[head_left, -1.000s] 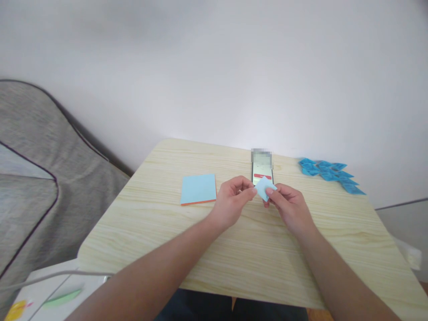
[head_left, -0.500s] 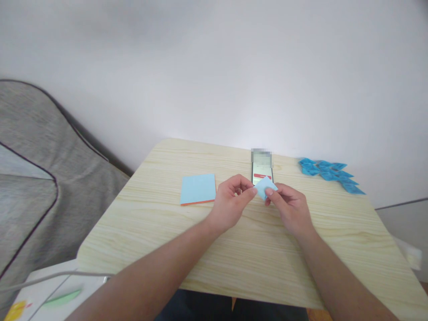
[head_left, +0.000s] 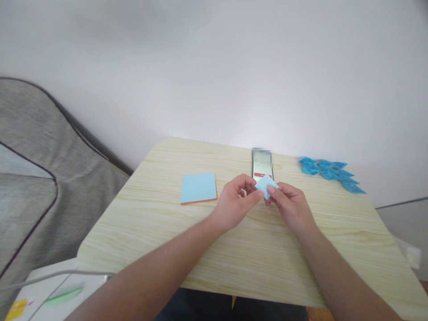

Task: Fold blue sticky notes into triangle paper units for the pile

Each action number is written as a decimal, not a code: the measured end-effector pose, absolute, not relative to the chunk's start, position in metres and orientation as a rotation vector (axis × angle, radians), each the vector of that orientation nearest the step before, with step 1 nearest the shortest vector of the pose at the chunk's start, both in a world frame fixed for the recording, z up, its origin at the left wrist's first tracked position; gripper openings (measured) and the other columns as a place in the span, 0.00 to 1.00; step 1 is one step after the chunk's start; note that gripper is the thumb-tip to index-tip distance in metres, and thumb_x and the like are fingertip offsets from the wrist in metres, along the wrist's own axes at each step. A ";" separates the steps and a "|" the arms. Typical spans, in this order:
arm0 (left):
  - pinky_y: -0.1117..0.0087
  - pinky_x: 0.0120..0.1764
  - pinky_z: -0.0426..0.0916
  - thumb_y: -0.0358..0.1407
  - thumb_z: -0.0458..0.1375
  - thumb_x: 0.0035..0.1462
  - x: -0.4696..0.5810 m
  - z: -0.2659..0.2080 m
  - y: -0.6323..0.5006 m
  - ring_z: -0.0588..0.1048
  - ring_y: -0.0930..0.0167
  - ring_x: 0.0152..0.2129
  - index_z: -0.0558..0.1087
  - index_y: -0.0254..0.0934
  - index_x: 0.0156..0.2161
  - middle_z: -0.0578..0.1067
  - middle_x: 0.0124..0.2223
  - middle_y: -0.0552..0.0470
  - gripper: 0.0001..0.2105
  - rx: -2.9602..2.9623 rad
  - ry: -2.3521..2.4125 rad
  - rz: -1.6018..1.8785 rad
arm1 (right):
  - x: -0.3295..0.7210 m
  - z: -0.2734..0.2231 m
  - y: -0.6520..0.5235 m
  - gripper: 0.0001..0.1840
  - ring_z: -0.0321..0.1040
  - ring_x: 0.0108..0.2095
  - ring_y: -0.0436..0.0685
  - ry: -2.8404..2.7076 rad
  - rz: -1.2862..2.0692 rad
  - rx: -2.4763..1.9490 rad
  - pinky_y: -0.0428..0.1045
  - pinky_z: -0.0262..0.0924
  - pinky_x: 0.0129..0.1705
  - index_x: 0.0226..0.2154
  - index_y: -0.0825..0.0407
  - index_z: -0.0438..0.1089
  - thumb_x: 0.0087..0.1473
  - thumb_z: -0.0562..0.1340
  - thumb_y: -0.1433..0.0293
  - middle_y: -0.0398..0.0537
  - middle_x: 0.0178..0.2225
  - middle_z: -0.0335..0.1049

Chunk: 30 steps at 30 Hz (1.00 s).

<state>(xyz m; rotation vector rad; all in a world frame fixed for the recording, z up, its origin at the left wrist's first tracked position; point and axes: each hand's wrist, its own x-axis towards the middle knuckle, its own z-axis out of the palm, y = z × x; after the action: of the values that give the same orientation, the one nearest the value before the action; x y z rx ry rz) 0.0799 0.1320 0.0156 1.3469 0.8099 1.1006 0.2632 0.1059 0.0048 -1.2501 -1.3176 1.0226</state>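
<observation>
A small light-blue folded paper (head_left: 266, 182), diamond-shaped from here, is held between both hands above the table. My left hand (head_left: 236, 200) pinches its left and lower side, thumb on top. My right hand (head_left: 292, 204) grips its right side, the thumb pressing on the front face. Fingertips behind the paper are mostly hidden. To the left of my left hand lies a stack of square paper (head_left: 198, 188), light blue on top with an orange-red edge below. A phone (head_left: 262, 167) with a lit screen is just beyond the folded paper, partly covered by it.
Several blue folded paper pieces (head_left: 329, 171) lie grouped at the table's back right. The pale wood table (head_left: 254, 263) meets a white wall (head_left: 214, 80). Grey fabric (head_left: 30, 178) stands at the left, and a cable (head_left: 60, 272) crosses a white cabinet (head_left: 36, 298) below.
My left thumb has slid right and slightly down, from the paper's left corner to its lower part. The right hand keeps its grip with little movement.
</observation>
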 end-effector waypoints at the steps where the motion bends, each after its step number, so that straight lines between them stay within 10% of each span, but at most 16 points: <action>1: 0.72 0.32 0.60 0.40 0.65 0.55 0.080 0.016 0.132 0.67 0.74 0.27 0.73 0.36 0.35 0.72 0.29 0.56 0.09 1.370 0.829 1.076 | 0.262 0.007 0.105 0.18 0.67 0.29 0.54 -1.337 1.007 -1.258 0.50 0.60 0.35 0.23 0.50 0.74 0.58 0.66 0.56 0.45 0.25 0.73; 30: 0.70 0.36 0.61 0.34 0.61 0.56 0.082 0.016 0.127 0.68 0.73 0.28 0.75 0.38 0.29 0.72 0.27 0.55 0.05 1.757 1.043 1.166 | 0.260 0.009 0.103 0.03 0.71 0.30 0.54 -1.270 1.160 -1.157 0.51 0.66 0.37 0.33 0.49 0.78 0.52 0.69 0.71 0.44 0.29 0.78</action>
<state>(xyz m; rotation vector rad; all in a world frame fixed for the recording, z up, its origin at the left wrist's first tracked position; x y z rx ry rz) 0.0822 0.1267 0.0165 1.7566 1.0431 1.1662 0.2601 0.1032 0.0094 -1.1574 -1.2696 1.1601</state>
